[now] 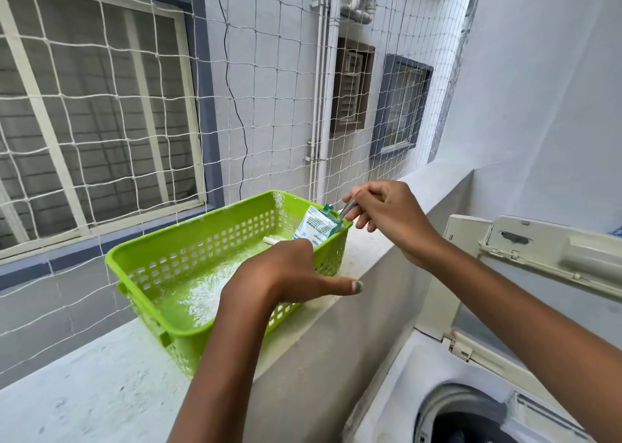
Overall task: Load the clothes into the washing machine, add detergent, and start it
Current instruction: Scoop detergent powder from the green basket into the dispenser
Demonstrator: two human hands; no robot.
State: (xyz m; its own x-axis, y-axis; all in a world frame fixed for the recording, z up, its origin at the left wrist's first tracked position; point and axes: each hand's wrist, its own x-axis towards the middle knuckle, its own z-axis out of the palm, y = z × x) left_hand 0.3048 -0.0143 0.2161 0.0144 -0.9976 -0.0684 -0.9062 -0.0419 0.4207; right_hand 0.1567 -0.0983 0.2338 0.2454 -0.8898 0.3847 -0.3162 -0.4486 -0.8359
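A green plastic basket (188,250) dusted with white powder stands on the balcony ledge. Inside it, at the far right corner, a white and teal detergent packet (316,227) stands upright. My left hand (286,274) reaches into the basket and holds the packet's lower part, thumb stretched out to the right. My right hand (387,217) pinches a metal spoon (346,211) whose tip is in the packet's open top. The washing machine (478,405) stands at the lower right with its lid (545,250) raised and the drum open.
A white net (235,112) closes off the balcony behind the ledge (101,385). A small white object (272,239) lies in the basket. A wall rises at the right, behind the machine.
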